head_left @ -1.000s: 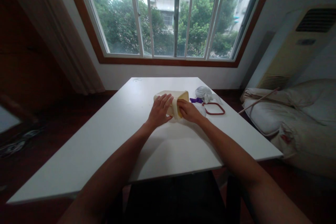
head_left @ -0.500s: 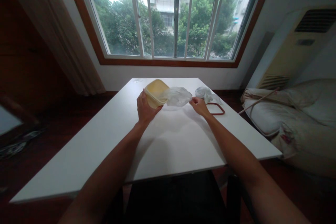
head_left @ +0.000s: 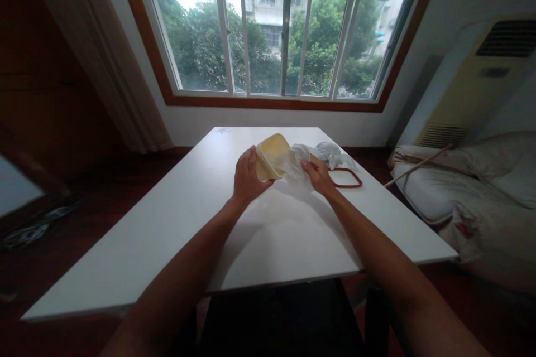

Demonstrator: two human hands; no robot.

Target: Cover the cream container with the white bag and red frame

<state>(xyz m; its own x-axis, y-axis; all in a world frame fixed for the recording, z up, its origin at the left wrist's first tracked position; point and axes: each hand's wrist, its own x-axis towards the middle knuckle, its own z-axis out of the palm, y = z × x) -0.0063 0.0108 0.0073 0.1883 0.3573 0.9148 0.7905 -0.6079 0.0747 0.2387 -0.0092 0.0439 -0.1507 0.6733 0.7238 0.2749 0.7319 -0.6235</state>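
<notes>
My left hand (head_left: 248, 177) grips a pale yellow square plastic container (head_left: 268, 150) by its left side and lower edge, tilted with its open top toward the right. A thin translucent plastic bag (head_left: 298, 160) stretches from the container's opening to my right hand (head_left: 317, 174), whose fingers are closed on it. Part of the bag lies inside the container. Just beyond my right hand, a brown-red rounded square frame (head_left: 349, 185) lies flat on the white table (head_left: 167, 234). Behind it sits another crumpled plastic bag (head_left: 329, 152), partly hidden by my hand.
A small clear item (head_left: 224, 131) lies at the table's far left corner. To the right stands a covered sofa (head_left: 427, 178) with a thin stick (head_left: 419, 165) on it. A tall air conditioner (head_left: 464, 89) stands by the wall. A dark chair (head_left: 280, 318) is at the near edge.
My left hand and the container have moved right, closer to my right hand. The plastic bag between them is bunched up more, and my right hand holds more of it.
</notes>
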